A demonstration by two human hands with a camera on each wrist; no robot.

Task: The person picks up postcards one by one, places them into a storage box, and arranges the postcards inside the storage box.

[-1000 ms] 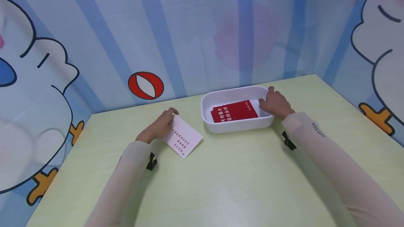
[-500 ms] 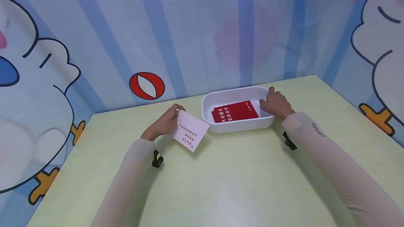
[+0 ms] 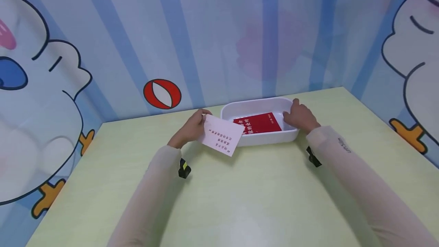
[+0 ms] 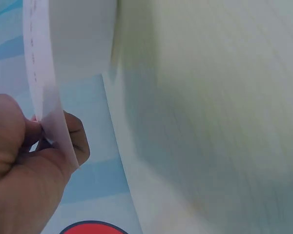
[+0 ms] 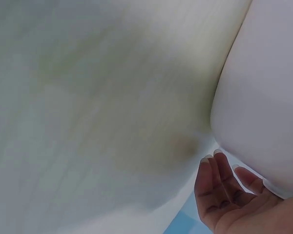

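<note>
My left hand (image 3: 192, 127) pinches a pale pink card (image 3: 222, 135) printed with red characters by its far left corner. The card is tilted above the table, and its right end overlaps the front left corner of a white plastic tray (image 3: 271, 139). Red cards (image 3: 263, 122) with white writing lie in the tray, partly covered by the pink card. At the tray's right end, my right hand (image 3: 302, 117) grips the rim, thumb inside; in the right wrist view its fingers (image 5: 212, 183) are outside the wall. The left wrist view shows thumb and fingers on both faces of the card (image 4: 44, 73).
A pale green-yellow table (image 3: 240, 197) lies under both arms. Behind it rises a blue striped backdrop (image 3: 212, 37) with cartoon figures and a red ball drawing (image 3: 162, 93). The tray stands close to the table's back edge.
My left hand has carried the pink card to the right and up, from the table beside the tray to its front left corner. The right hand has stayed on the tray.
</note>
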